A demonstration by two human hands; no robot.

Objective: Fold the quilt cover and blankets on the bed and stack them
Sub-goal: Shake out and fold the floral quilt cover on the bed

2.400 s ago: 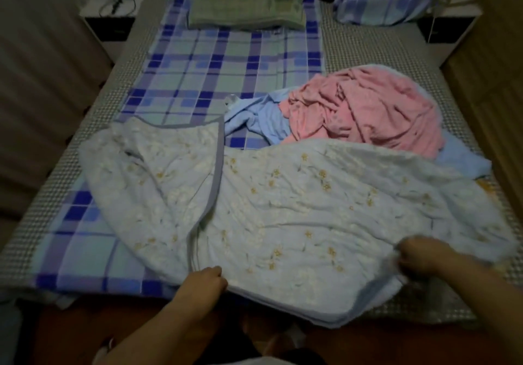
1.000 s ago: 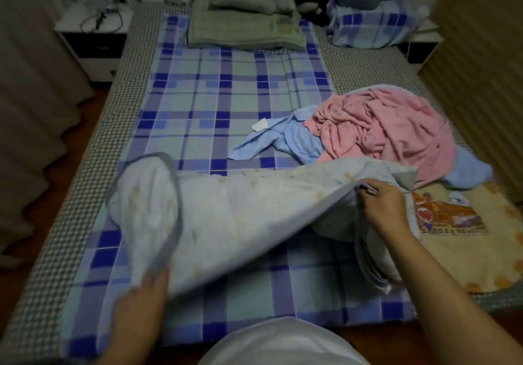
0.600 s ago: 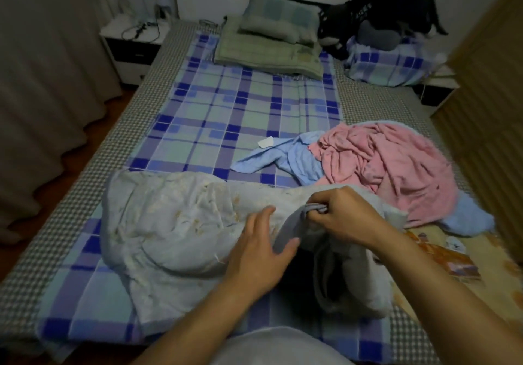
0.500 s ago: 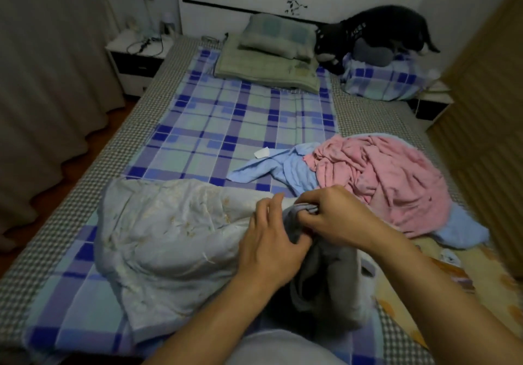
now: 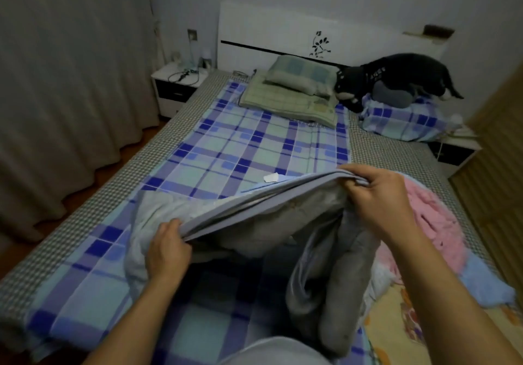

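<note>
Ahead of me stands the white headboard point(image 5: 283, 39). Below it lie stacked green pillows point(image 5: 297, 87); right of those, a black plush animal point(image 5: 396, 76) sits on a blue plaid pillow point(image 5: 404, 121). Left of the headboard is a nightstand point(image 5: 175, 87) with a cable point(image 5: 184, 75), then the curtain point(image 5: 70, 67).

L hand point(image 5: 167, 247) low, fingers curled, pinching; R hand point(image 5: 379, 197) raised higher, gripping; both forearms extended fwd.
</note>
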